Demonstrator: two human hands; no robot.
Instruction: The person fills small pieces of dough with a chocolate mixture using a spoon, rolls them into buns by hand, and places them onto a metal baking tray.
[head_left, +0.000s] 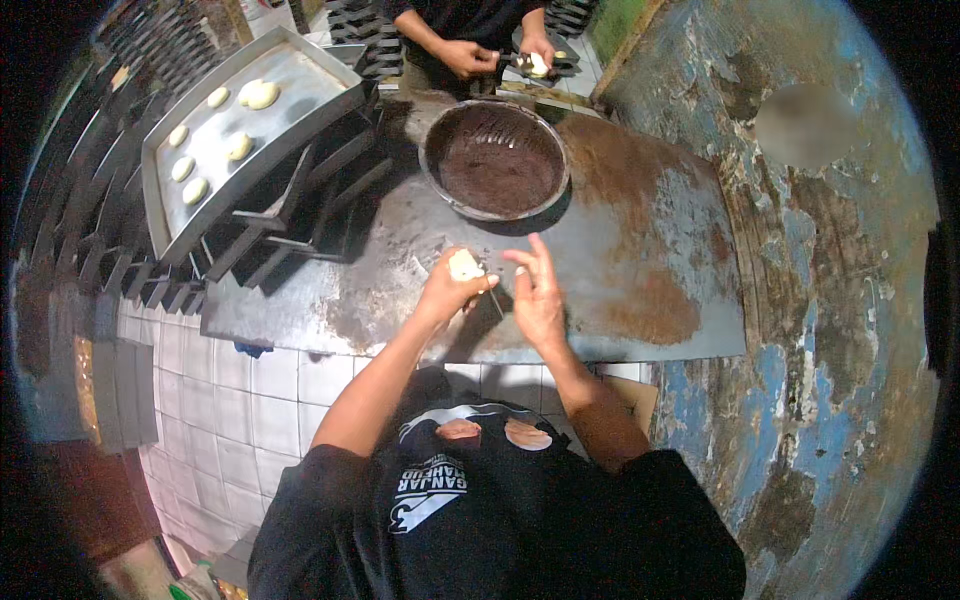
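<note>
My left hand [447,293] is closed around a piece of pale dough [465,265], which shows above the fingers and thumb. From below this hand a thin, dark, stick-like thing [499,306] juts out; what it is I cannot make out. Just to the right, my right hand [540,305] is raised with its fingers apart and nothing visible in it. Beyond both hands stands a wide metal bowl [428,178] of dark brown crumbly filling [500,170].
The worn metal table [610,260] meets a peeling wall [800,300] on the right. At the left, a metal tray [290,75] with several pale dough pieces [239,147] rests on stacked dark trays [290,200]. Across the table, a co-worker's hands [470,58] hold dough and a dark tool.
</note>
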